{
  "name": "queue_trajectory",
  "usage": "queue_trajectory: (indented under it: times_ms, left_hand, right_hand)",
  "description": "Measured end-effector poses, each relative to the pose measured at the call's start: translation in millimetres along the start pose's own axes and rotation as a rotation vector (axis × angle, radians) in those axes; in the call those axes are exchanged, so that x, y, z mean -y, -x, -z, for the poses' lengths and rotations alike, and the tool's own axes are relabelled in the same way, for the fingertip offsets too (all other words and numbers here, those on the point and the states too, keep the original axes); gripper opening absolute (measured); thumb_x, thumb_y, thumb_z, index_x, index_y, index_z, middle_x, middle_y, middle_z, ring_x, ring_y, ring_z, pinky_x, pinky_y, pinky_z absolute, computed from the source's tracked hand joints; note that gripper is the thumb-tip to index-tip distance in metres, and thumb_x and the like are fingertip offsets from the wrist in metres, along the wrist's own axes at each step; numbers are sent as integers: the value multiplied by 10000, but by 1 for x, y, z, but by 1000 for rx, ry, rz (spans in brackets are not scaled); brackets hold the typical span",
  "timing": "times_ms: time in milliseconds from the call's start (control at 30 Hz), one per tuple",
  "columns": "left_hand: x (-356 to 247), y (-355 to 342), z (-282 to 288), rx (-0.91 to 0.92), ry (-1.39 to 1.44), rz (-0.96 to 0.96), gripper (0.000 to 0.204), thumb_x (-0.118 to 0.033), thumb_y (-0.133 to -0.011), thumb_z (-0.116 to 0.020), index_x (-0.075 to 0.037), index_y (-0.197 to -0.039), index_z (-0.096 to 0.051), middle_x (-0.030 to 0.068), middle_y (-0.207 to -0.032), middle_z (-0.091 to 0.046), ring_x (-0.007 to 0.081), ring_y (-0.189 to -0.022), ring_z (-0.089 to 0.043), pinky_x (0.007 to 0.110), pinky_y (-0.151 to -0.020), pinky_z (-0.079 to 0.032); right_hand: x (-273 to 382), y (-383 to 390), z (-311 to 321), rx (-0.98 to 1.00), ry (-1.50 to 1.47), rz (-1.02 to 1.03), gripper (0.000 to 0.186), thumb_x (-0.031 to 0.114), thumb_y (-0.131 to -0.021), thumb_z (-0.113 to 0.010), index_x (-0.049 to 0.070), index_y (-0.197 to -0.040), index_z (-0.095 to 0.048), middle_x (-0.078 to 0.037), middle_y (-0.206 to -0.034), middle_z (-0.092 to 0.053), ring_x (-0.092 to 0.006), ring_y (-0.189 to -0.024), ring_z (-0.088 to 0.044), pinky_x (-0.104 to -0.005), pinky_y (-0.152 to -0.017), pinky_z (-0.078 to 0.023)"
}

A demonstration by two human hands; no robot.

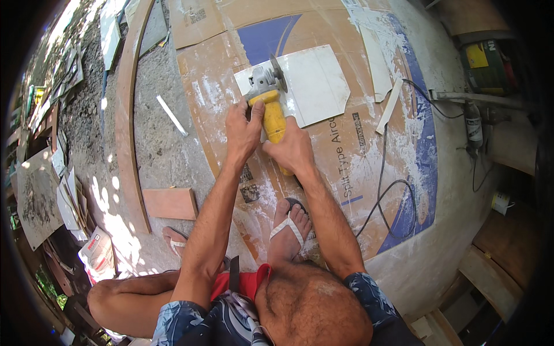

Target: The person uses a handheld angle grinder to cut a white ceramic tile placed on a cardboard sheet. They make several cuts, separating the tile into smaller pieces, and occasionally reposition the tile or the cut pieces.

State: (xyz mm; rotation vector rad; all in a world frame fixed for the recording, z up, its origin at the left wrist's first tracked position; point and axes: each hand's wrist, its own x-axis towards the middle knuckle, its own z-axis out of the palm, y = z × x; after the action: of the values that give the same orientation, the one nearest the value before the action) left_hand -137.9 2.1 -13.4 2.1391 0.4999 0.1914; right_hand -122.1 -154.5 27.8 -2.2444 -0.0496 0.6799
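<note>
- Left hand (241, 130) and right hand (291, 149) both curl tightly around the yellow and grey power grinder (274, 124).
- Its thin, round disc (279, 74) is over the flat white tile (318, 86), past the hands.
- Brown cardboard sheet (216, 130) underneath has big dark letters (339, 158).

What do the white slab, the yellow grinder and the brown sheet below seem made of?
Slab: probably glazed ceramic, judging by its smooth, pale face.
Grinder: likely a plastic yellow body, with a dull grey metal-looking head.
Sheet: matt cardboard, judging by its brown, printed surface.
</note>
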Motion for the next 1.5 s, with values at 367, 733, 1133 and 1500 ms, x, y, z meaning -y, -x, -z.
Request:
queue_trajectory:
  times_ms: [367,733,1133,1500]
  left_hand:
    - [-5,7,1,3,29,-5,509,-451,-1115,-638,42,-1211,-719,253,-1041,-669,406,-984,-651,503,-891,-512]
    - [-8,14,3,44,28,14,545,-448,-1117,-634,78,-1246,-688,298,-1112,-665,439,-1027,-660,531,-920,-521]
    - [-6,20,2,47,22,-1,534,-443,-1115,-640,57,-1295,-687,284,-1074,-665,442,-1006,-658,534,-906,-521]
    - [-1,25,-2,41,50,-2,568,-451,-1105,-654,83,-1294,-686,301,-1110,-675,445,-1031,-659,523,-928,-524]
  right_hand:
    - [-3,5,-2,-3,15,-3,621,279,-762,-845,-84,-1188,-578,-369,-1019,-751,-546,-991,-747,-582,-895,-605]
    - [-7,11,-1,3,40,-9,645,297,-766,-861,-92,-1199,-584,-373,-1032,-753,-544,-1000,-750,-586,-895,-607]
    - [-11,17,-2,4,34,-20,631,295,-768,-868,-77,-1199,-594,-366,-1054,-754,-539,-1029,-747,-579,-908,-608]
    - [-12,24,-1,19,30,-42,627,292,-770,-862,-66,-1209,-591,-362,-1061,-757,-531,-1026,-752,-573,-901,-609]
